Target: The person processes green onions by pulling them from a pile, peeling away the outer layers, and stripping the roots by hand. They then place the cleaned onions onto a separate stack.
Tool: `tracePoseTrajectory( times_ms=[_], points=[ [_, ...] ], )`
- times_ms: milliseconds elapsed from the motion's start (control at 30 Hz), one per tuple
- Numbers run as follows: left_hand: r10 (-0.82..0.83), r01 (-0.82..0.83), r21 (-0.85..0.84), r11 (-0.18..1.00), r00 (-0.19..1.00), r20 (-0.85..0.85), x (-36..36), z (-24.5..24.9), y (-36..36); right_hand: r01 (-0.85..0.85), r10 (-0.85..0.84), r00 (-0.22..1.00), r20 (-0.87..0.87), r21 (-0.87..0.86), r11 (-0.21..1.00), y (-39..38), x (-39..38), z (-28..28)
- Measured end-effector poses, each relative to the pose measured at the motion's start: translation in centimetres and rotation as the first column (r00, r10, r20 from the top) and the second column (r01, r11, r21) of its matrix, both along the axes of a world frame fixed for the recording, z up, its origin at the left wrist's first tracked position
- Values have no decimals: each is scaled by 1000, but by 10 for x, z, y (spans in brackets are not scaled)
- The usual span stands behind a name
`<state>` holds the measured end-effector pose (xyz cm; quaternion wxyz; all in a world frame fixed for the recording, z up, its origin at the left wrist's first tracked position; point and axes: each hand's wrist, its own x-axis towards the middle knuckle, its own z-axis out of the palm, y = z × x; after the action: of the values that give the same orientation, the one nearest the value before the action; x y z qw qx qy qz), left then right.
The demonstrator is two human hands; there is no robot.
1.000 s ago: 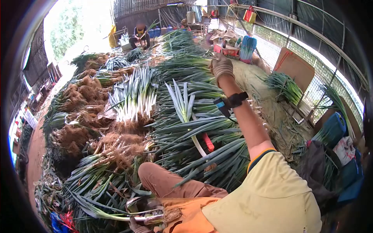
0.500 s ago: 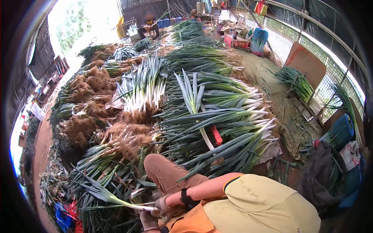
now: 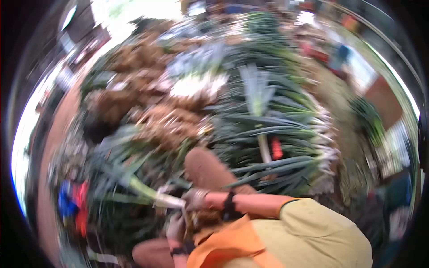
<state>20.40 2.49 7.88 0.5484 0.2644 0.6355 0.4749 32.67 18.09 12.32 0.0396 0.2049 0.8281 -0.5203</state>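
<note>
Big leek pile [image 3: 288,85] fills the middle and runs off to the far side, way too many to count. Right arm [image 3: 259,204] lies pretty level across the body, reaching left. One leek [image 3: 145,190] is up at near left, long axis slanted, leaves to the far left, white end toward the hands. Right hand [image 3: 195,199] is pinching that end; left hand [image 3: 176,224] is just below, too blurry to tell its grip. Two dark wristbands [image 3: 229,205], one per arm.
</note>
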Motion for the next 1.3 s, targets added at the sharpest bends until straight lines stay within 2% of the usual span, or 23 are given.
tracePoseTrajectory(
  times_ms=[33,67,100,133,167,200,233,367,500,567,600,733,767,833,867,933,967,1000,1033,1100,1167,1233,1300],
  points=[
    [2,-2,7,1000,1000,7,-9,-11,-4,-26,44,988,-150,116,993,-2,-2,-10],
    [108,-114,-30,993,982,-155,-18,-9,1,1,-67,898,-436,-149,989,-12,-1,-1],
    [381,-383,-35,923,900,210,-32,-5,6,35,-5,955,-297,94,995,-16,4,10],
    [536,-593,-87,800,642,549,-45,1,14,8,39,990,-134,333,943,-21,9,51],
    [478,-603,103,791,714,511,-55,13,14,26,46,987,-154,438,898,-30,10,53],
    [480,-634,129,763,688,544,-66,24,14,-3,85,988,-129,535,845,-41,11,43],
    [460,-759,148,634,524,717,-74,30,22,-26,116,988,-103,628,778,-48,12,34],
    [597,-853,106,511,440,671,-117,46,46,-131,159,987,15,649,749,-57,23,49],
    [447,-788,318,527,576,684,-145,86,50,-29,98,841,-532,136,990,-12,15,63],
    [212,-714,504,486,656,725,-149,112,43,-39,9,878,-479,-52,998,-1,2,78],
    [164,-700,548,458,673,721,-153,121,43,-213,39,914,-403,-397,892,2,-7,84],
    [209,-732,574,368,666,716,-153,166,32,-350,219,935,-280,-835,426,-13,-41,40],
    [219,-734,585,344,669,710,-161,171,23,-450,208,892,-401,-751,482,-23,-47,34],
    [377,-744,570,348,668,642,-177,178,-1,-327,-22,825,-565,-507,797,-37,-29,38],
    [527,-840,475,262,537,659,-183,187,-11,-372,51,781,-622,-399,838,-38,-21,47],
    [613,-856,461,231,497,614,-217,186,-48,-288,104,916,-387,-453,844,-25,5,69],
    [642,-887,420,194,438,630,-239,178,-67,-121,107,993,-58,-564,817,-15,19,82],
    [704,-886,390,250,443,555,-255,168,-83,-145,156,988,-21,-501,853,-11,28,97],
    [767,-934,310,177,328,551,-253,169,-84,-168,197,980,22,-437,884,-11,35,104],
    [835,-944,290,157,284,471,-242,154,-85,-198,205,978,-37,-474,858,-13,53,84],
    [936,-963,267,34,124,329,-243,136,-96,-224,284,948,142,-336,915,-1,64,119],
    [938,-961,270,50,139,319,-271,123,-140,-321,374,910,181,-264,910,19,91,118],
    [987,-992,113,-48,-29,160,-289,123,-168,-127,229,936,267,-350,928,21,101,133]
  ],
)
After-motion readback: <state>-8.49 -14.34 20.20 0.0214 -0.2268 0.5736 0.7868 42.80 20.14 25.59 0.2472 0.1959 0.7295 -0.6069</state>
